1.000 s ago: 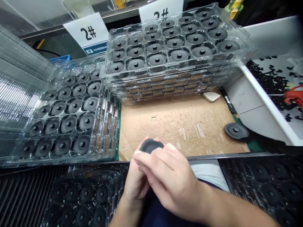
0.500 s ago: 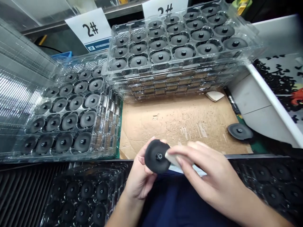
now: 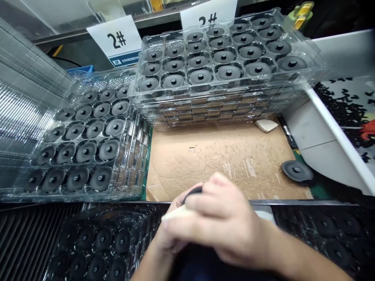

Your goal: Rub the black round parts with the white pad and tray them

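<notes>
Head view, disc [image 3: 193, 190] edge-on — R hand [image 3: 222, 220] over, L hand [image 3: 171, 238] under

Glossy clear plastic trays [image 3: 205, 90] hold matt black discs [image 3: 228, 72] above rough cardboard [image 3: 222, 164] (scuffed, brown).

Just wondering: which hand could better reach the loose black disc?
Probably the right hand: on top and nearer that disc; the left hand sits underneath, though the right touches a whitish pad.
</notes>
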Tool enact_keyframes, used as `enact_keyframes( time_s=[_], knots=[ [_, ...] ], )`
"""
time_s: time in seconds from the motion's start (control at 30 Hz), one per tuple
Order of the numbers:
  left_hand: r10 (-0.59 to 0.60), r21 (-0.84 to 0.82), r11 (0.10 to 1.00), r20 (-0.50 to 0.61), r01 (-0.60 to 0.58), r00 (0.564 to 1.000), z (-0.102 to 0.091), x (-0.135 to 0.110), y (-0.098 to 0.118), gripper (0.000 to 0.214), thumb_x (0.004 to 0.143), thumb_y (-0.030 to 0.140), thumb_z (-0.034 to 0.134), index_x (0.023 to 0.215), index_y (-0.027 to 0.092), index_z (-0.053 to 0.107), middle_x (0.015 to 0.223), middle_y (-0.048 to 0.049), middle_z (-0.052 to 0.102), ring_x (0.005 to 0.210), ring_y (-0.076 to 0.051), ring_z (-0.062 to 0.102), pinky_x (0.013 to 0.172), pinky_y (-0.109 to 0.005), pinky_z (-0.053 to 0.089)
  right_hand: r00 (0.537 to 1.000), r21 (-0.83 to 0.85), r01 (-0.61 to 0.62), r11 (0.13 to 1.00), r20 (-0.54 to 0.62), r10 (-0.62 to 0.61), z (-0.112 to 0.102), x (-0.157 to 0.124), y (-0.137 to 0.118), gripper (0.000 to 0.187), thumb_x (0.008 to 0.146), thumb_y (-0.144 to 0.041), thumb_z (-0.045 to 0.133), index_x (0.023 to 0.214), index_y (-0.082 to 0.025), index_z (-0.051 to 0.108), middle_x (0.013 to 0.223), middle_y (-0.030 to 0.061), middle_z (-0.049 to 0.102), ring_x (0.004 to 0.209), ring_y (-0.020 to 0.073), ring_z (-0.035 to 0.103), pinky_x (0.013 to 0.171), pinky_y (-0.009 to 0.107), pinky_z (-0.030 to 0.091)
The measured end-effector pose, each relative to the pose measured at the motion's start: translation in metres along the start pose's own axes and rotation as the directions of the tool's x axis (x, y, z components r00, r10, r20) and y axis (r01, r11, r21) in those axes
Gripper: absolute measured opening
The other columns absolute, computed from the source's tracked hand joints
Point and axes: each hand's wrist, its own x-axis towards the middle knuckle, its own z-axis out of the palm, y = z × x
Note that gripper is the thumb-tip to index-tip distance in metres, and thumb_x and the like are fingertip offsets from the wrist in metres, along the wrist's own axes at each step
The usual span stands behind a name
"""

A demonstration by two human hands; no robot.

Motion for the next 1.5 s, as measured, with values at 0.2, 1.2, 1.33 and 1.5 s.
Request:
enact_keyframes(
  time_s=[0.2,1.2,1.33,1.5],
  knots=[
    [-0.083,-0.159,0.982,0.118,0.101,0.990,0.004,-0.003,0.011,0.047,0.064,0.036,0.079,0.107,0.024,0.066,0.101,-0.0023,0.070,0.091,-0.022,0.068,0.079,-0.029,0.054,0.799,0.138,-0.572,0.809,-0.131,0.587,0.007,-0.027,0.072,0.021,0.089,-0.023,0.053,0.104,-0.022,0.067,0.095,0.0034,0.067,0.086,0.0147,0.061,0.073,0.028,0.047],
    [0.404,0.754,0.280,0.469,-0.594,0.785,-0.015,-0.007,0.002,0.100,0.077,0.046,0.064,0.145,0.025,-0.006,0.108,-0.0068,0.060,0.100,-0.021,0.059,0.092,-0.039,0.046,0.722,0.541,-0.662,0.519,0.275,0.635,-0.004,-0.053,0.004,0.018,0.081,-0.024,0.066,0.099,-0.027,0.070,0.081,-0.0012,0.067,0.068,0.0101,0.056,0.063,0.022,0.043],
    [0.254,0.731,0.455,0.441,-0.509,0.861,-0.011,-0.010,-0.002,0.101,0.074,0.057,0.062,0.144,0.029,-0.005,0.104,-0.0040,0.063,0.097,-0.022,0.060,0.095,-0.042,0.042,0.677,0.667,-0.687,0.290,0.441,0.589,-0.011,-0.053,0.007,0.018,0.076,-0.024,0.072,0.094,-0.022,0.072,0.077,-0.0013,0.067,0.068,0.0085,0.057,0.064,0.021,0.044],
    [0.199,0.708,0.506,0.460,-0.493,0.865,-0.003,-0.011,-0.007,0.107,0.069,0.056,0.067,0.144,0.029,-0.004,0.103,-0.0045,0.065,0.095,-0.022,0.061,0.093,-0.043,0.042,0.674,0.761,-0.637,0.120,0.475,0.566,-0.016,-0.063,0.001,0.009,0.072,-0.014,0.074,0.078,-0.021,0.073,0.077,-0.0028,0.070,0.070,0.0053,0.061,0.067,0.015,0.047]
  ],
)
